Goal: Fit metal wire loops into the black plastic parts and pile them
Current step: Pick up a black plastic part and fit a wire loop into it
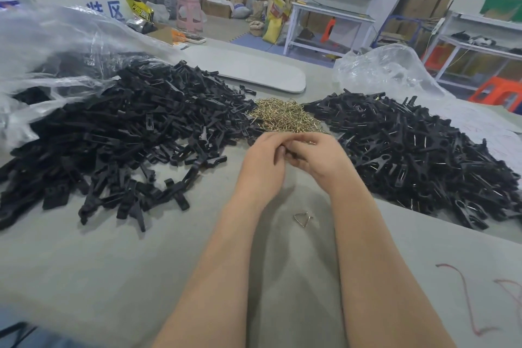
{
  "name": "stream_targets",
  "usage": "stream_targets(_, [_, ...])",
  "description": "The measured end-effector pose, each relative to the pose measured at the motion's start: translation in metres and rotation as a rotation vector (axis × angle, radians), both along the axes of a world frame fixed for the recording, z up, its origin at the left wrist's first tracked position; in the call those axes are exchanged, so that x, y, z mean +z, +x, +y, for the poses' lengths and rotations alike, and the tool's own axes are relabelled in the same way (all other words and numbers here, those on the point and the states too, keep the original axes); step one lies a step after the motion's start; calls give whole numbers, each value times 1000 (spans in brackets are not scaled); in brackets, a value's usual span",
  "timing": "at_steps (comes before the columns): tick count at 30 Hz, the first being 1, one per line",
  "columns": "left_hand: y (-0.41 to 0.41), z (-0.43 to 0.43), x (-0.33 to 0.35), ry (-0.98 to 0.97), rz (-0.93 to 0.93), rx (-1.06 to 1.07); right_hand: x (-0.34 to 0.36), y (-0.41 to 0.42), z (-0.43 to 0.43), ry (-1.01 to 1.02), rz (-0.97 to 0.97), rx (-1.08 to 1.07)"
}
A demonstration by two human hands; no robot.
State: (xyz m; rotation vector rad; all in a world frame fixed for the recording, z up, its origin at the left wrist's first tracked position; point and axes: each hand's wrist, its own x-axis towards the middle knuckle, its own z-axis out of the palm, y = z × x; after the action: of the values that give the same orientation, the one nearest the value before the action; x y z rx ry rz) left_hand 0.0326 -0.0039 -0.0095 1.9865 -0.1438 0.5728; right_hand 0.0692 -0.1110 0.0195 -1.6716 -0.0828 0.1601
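Wire loops [285, 117] lie heaped at centre, just beyond the hands. Head view: left hand [262, 161] curls round a black part [292, 154]; right hand [316, 155] pinches a loop [308, 143] against it. Recommend seating both wire ends squarely before releasing to the right heap [409, 150].
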Motion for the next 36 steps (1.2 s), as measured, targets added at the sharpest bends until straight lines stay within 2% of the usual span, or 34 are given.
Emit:
stream_targets(2, [-1,0,0,57,-27,-16,1,0,-5,53,23,-16])
stream_targets(4, [-2,2,1,53,8,56,0,0,-2,59,52,-15])
stream_targets(7, [-2,11,4,-138,69,306,-2,2,10,77,6,-71])
stream_targets(10, [0,23,7,-617,107,350,-12,7,30,-334,-236,-171])
stream_targets(12, [1,26,9,-879,91,342,-22,9,45,-593,-289,-152])
stream_targets(15, [1,24,12,-978,61,343,-38,9,62,-855,-285,-68])
stream_targets(17, [0,23,12,-992,112,324,-43,8,65,-891,-320,-107])
stream_targets(20, [0,23,9,-1036,224,299,-39,8,57,-749,-302,-183])
stream_targets(22, [0,21,8,-1047,281,238,-28,5,44,-510,-241,-167])
stream_targets(24, [0,18,8,-1000,348,154,-17,0,27,-307,-269,-170])
stream_targets(27, [0,10,8,-967,450,-13,-9,-11,1,-294,-388,-218])
stream_targets(29, [0,5,8,-934,481,-109,-8,-20,-10,-179,-350,-171])
stream_targets(33, [-1,1,6,-793,479,-136,-12,-32,-19,22,-263,-104])
stream_targets(36, [0,2,3,-734,455,-124,-16,-34,-20,34,-277,-90])
